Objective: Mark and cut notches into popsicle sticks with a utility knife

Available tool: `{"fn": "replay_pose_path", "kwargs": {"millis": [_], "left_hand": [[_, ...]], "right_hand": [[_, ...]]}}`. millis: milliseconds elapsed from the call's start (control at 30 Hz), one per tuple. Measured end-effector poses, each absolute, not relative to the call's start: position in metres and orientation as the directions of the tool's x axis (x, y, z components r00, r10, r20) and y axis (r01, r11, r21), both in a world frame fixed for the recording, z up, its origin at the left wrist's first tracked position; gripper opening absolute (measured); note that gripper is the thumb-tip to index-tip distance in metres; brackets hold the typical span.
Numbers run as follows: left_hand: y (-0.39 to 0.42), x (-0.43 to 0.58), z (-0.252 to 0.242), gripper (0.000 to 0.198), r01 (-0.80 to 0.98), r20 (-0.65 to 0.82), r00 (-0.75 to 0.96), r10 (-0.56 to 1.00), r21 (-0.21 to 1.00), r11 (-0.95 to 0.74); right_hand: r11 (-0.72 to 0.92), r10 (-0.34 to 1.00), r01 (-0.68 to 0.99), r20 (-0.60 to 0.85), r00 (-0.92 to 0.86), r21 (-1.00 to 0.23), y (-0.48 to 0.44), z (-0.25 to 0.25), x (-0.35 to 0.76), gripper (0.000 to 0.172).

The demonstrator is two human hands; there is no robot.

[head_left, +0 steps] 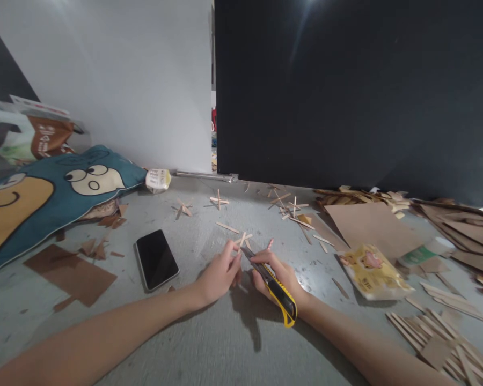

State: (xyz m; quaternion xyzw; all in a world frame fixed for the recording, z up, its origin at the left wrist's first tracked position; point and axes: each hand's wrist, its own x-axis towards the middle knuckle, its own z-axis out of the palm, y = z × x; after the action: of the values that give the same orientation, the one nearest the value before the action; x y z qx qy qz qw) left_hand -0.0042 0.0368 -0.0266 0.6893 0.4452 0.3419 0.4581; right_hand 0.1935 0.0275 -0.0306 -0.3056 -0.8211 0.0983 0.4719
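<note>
My right hand [279,276] is closed around a yellow and black utility knife [279,294], its blade end pointing away from me and to the left. My left hand [221,271] pinches a small wooden stick piece [242,239] between thumb and fingers, close to the knife's tip. Whether the blade touches the wood I cannot tell. Just beyond my fingers lies a loose wooden stick [227,228]. Farther back, small crossed-stick pieces [219,200] stand on the grey table [209,343].
A phone [156,260] and brown cardboard [70,273] lie to the left, near a teal cushion [100,182]. On the right are a yellow snack packet [374,272], a green-and-white bottle [426,252] and a pile of wooden sticks [446,343]. A dark panel [346,96] rises behind.
</note>
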Motion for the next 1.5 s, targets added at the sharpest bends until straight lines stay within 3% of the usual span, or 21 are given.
{"fn": "replay_pose_path", "kwargs": {"millis": [333,633,1033,1233,1333,1500], "left_hand": [[0.037,-0.004,-0.026,0.028,0.311,0.032,0.375,0.926,0.937,-0.159],[0.034,-0.006,-0.021,0.017,0.438,-0.008,0.390,0.921,0.881,-0.178],[0.029,-0.008,-0.028,0.028,0.501,-0.036,0.347,0.937,0.852,-0.153],[0.034,-0.005,-0.028,0.027,0.346,0.082,0.363,0.928,0.913,-0.216],[0.041,-0.004,-0.030,0.032,0.207,0.098,0.355,0.930,0.962,-0.180],[0.051,-0.004,-0.032,0.032,0.157,0.167,0.266,0.949,0.964,-0.214]], "right_hand": [[0.778,0.615,0.416,0.708,-0.348,-0.471,0.027,-0.031,0.194,0.025],[0.814,0.568,0.374,0.743,-0.354,-0.445,0.024,-0.036,0.193,0.030],[0.825,0.558,0.331,0.752,-0.351,-0.458,0.026,-0.039,0.195,0.031],[0.818,0.569,0.364,0.715,-0.406,-0.445,0.027,-0.038,0.190,0.029],[0.752,0.648,0.416,0.687,-0.329,-0.511,0.026,-0.035,0.180,0.025],[0.732,0.668,0.419,0.687,-0.285,-0.538,0.025,-0.026,0.163,0.022]]}}
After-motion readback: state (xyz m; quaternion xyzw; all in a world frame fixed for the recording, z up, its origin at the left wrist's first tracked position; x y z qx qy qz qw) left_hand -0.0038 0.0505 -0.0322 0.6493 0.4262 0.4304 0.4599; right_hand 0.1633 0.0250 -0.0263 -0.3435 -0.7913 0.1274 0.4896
